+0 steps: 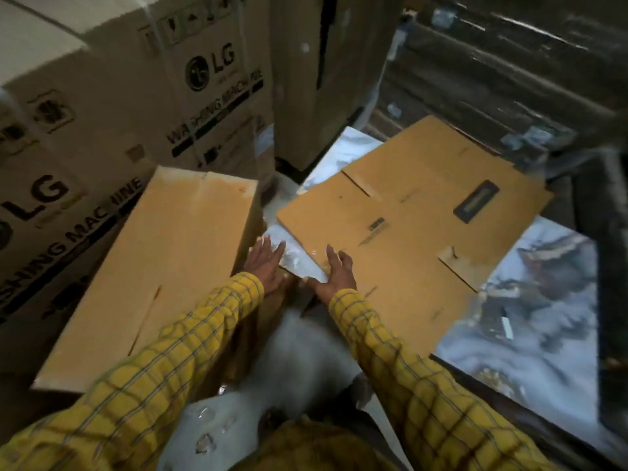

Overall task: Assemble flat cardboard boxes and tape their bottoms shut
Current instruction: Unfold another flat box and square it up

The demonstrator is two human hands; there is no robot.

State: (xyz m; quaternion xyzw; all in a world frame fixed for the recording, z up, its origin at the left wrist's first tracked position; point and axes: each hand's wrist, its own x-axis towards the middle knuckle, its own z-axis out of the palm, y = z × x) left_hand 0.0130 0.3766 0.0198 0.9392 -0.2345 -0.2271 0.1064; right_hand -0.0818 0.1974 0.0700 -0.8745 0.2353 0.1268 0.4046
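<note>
1. Yellow checked sleeves (190, 348) are seen nearest the camera, reaching forward from the bottom edge of the view toward the cardboard.
2. The flat cardboard box (401, 239) is lying unfolded on a marbled table (543, 328), with its near-left edge just in front of the hands.
3. The right hand (334, 275) is laid on this near edge with straight fingers; nothing is gripped, the cardboard is only touched and pressed.
4. The left hand (265, 263) is also held open with fingers straight, just beside the edge of the flat box and close to the side of an assembled box (163, 273) which stands on the left. Whether it touches either of them cannot be told, because the picture is blurred there.
5. The step in hand is judged to be the taking of a new flat box (the one on the left looks already formed, though its bottom is not visible).
6. For the next move, the edge must probably be lifted and grasped by both hands, so that the flat sheet can be pulled nearer and opened into a tube before the bottom flaps are folded.
7. No tape or dispenser can be made out in the view.
8. Large printed cartons (112, 107) are stacked behind on the left, near the working place.
</note>
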